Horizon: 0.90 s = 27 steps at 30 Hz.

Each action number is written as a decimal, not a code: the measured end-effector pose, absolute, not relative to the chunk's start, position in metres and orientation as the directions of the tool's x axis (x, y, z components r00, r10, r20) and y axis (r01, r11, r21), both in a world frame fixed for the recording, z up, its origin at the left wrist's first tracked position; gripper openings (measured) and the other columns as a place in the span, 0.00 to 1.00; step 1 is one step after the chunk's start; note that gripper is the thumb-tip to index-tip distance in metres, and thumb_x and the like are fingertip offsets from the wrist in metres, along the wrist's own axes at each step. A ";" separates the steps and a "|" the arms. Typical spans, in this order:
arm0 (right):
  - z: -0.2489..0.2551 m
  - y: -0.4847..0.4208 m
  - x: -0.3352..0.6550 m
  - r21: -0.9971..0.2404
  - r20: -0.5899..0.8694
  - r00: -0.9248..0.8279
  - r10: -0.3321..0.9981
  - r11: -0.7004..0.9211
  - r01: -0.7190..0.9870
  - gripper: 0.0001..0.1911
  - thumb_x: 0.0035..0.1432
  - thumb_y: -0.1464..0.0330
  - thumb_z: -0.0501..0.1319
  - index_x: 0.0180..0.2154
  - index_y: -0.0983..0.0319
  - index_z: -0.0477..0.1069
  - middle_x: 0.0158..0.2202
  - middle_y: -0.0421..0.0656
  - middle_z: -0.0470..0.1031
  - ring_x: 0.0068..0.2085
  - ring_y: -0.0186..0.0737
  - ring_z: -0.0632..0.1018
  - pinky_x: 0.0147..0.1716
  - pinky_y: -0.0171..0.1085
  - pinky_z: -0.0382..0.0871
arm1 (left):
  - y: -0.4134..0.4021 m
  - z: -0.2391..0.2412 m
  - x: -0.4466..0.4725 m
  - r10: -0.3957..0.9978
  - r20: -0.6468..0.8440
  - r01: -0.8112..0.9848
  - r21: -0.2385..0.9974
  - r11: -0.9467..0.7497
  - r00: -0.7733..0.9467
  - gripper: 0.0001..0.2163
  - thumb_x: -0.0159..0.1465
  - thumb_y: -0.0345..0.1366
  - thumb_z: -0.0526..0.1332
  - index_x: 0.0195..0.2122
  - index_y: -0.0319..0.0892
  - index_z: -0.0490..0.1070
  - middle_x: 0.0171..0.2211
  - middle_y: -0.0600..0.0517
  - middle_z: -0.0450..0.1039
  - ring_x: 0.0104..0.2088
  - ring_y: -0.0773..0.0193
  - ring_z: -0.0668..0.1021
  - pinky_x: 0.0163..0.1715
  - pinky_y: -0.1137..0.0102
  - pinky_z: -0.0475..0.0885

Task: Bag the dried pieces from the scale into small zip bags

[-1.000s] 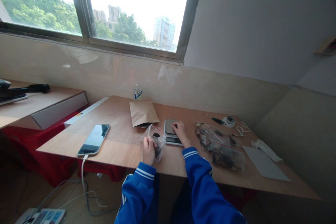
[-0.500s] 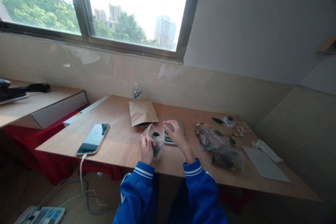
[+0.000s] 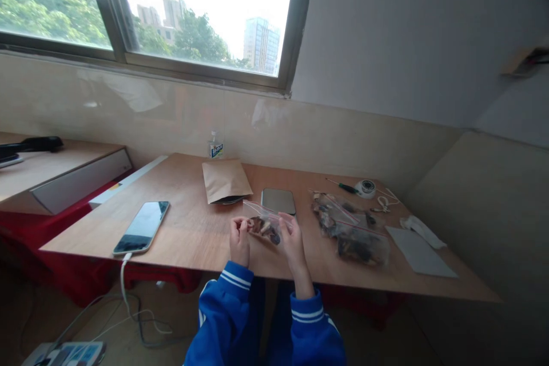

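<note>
Both my hands hold a small clear zip bag (image 3: 262, 226) with dark pieces inside, lifted just above the wooden table (image 3: 189, 234). My left hand (image 3: 239, 237) pinches its left end and my right hand (image 3: 291, 234) grips its right end. Just behind the bag lies a flat grey digital scale (image 3: 278, 201). A brown paper pouch (image 3: 225, 180) lies to the left of the scale.
A larger clear zip bag (image 3: 349, 231) of dark pieces lies to the right. A phone (image 3: 142, 226) on a cable lies at the left. A small bottle (image 3: 214, 146), a screwdriver (image 3: 341, 186), a tape roll (image 3: 368, 187) and a white sheet (image 3: 420, 251) are further off.
My right hand left the scale and came to the small bag. Both hands now hold the bag sideways, nearer to me. The view has shifted slightly right.
</note>
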State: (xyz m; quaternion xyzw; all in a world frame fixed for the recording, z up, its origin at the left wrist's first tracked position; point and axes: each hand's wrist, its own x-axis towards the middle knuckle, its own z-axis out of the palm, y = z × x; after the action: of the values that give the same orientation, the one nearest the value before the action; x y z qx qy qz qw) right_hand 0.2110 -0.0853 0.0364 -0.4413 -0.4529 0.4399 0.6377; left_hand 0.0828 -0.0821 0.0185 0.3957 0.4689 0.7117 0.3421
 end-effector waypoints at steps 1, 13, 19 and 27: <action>0.038 -0.088 0.219 -0.961 0.186 0.189 0.964 0.219 -0.169 0.21 0.53 0.53 0.61 0.40 0.63 0.71 0.42 0.50 0.78 0.44 0.47 0.78 0.46 0.45 0.72 | -0.080 0.017 0.080 0.850 0.228 -0.097 0.947 -0.308 -0.475 0.14 0.58 0.48 0.58 0.35 0.41 0.67 0.34 0.50 0.70 0.34 0.64 0.73 0.36 0.68 0.69; 0.030 -0.099 0.233 -0.969 0.180 0.242 0.954 0.214 -0.126 0.20 0.47 0.54 0.67 0.36 0.61 0.78 0.34 0.46 0.81 0.35 0.44 0.80 0.37 0.41 0.74 | -0.090 0.021 0.083 0.966 0.230 -0.159 0.956 -0.247 -0.120 0.17 0.57 0.48 0.62 0.38 0.39 0.75 0.37 0.46 0.77 0.41 0.57 0.77 0.43 0.66 0.71; 0.032 -0.096 0.228 -0.972 0.134 0.396 0.909 0.198 -0.126 0.23 0.48 0.52 0.65 0.37 0.64 0.77 0.30 0.47 0.80 0.33 0.44 0.79 0.33 0.40 0.73 | -0.092 0.027 0.082 0.902 0.155 -0.178 0.953 -0.243 -0.402 0.17 0.54 0.50 0.64 0.33 0.38 0.74 0.27 0.51 0.75 0.25 0.67 0.73 0.25 0.74 0.69; 0.041 -0.100 0.248 -0.972 0.165 0.381 0.910 0.215 -0.092 0.21 0.42 0.51 0.68 0.29 0.63 0.75 0.27 0.46 0.80 0.29 0.43 0.78 0.29 0.39 0.72 | -0.093 0.035 0.085 0.955 0.144 -0.266 0.940 -0.213 -0.258 0.18 0.53 0.50 0.64 0.33 0.39 0.73 0.28 0.50 0.75 0.25 0.68 0.73 0.23 0.75 0.69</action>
State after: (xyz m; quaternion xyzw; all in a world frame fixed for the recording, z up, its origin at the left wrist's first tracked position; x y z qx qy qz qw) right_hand 0.2476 -0.1001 0.0408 -0.4999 -0.4088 0.3775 0.6636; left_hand 0.0845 -0.0926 0.0352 0.4020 0.4290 0.6670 0.4577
